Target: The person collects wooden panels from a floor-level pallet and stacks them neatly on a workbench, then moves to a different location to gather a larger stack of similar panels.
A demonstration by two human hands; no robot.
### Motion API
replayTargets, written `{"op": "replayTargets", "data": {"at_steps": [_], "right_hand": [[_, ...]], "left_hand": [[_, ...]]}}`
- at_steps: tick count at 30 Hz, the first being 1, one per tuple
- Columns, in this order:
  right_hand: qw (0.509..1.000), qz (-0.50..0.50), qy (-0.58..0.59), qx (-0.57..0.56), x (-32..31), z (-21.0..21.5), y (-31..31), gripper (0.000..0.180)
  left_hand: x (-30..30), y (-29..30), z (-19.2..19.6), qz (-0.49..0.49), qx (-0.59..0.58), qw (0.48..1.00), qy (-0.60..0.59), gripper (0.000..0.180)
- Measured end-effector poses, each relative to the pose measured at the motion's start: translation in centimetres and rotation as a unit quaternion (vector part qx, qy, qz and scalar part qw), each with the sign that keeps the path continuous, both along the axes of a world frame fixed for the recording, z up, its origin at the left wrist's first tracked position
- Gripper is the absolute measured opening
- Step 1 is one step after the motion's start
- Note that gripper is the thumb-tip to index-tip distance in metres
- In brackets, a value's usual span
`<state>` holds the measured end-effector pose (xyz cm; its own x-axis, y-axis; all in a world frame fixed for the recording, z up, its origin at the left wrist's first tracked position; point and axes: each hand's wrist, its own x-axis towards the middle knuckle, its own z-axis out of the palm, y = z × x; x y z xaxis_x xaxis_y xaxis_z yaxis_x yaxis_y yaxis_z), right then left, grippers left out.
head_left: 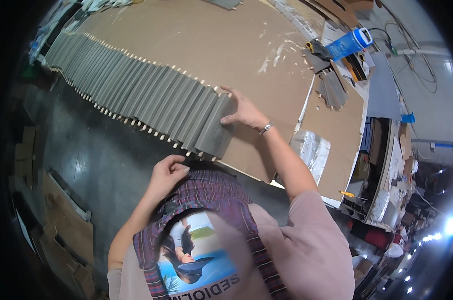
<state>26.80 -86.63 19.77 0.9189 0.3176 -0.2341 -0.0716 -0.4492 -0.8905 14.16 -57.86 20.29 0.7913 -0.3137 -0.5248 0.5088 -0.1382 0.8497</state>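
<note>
A long row of grey slats (136,90) with pale wooden pegs at both ends runs from the far left to the middle of the table, the slats overlapping side by side. My right hand (244,112) lies at the row's right end, thumb and index finger spread apart on the last grey slat (214,132); its other fingers are hidden. Just off the near end of the row, in front of my waist, my left hand (167,173) is closed, thumb against curled fingers. Whether anything is in it cannot be made out.
Brown board (196,40) covers the table. At the right are a blue bottle (347,45), a small fan of grey slats (331,90), silvery tape (310,150) on the board's edge and a yellow-handled screwdriver (347,194). Cardboard pieces (66,235) stand on the floor at the left.
</note>
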Motion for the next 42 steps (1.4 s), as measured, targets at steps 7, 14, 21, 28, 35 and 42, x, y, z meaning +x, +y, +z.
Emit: {"op": "replayTargets", "data": {"at_steps": [7, 14, 21, 28, 35, 42], "right_hand": [[0.998, -0.009, -0.017, 0.068, -0.7, 0.1, 1.1, 0.086], [0.993, -0.038, -0.048, 0.102, -2.0, -0.4, 2.0, 0.089], [0.996, -0.043, 0.008, 0.081, -1.7, -1.4, 1.5, 0.09], [0.99, -0.02, -0.034, 0.139, 1.7, 0.0, 0.9, 0.086], [0.981, 0.148, 0.002, 0.122, 9.4, 3.0, 7.3, 0.084], [0.966, 0.25, -0.002, 0.071, 15.2, 2.8, 14.1, 0.085]], "left_hand": [[0.9, -2.6, -2.7, -0.071, 0.064, 0.994, -0.058, 0.024], [1.6, -3.5, -0.6, -0.068, 0.154, 0.981, -0.099, 0.035], [1.5, -3.6, 0.1, -0.112, 0.262, 0.947, -0.146, 0.048], [0.3, -0.6, 0.6, -0.023, 0.206, 0.97, -0.124, 0.04], [2.7, 4.7, -2.6, 0.256, 0.155, 0.941, -0.159, 0.067], [7.2, 4.8, -2.4, 0.207, 0.257, 0.934, -0.138, 0.078]]}}
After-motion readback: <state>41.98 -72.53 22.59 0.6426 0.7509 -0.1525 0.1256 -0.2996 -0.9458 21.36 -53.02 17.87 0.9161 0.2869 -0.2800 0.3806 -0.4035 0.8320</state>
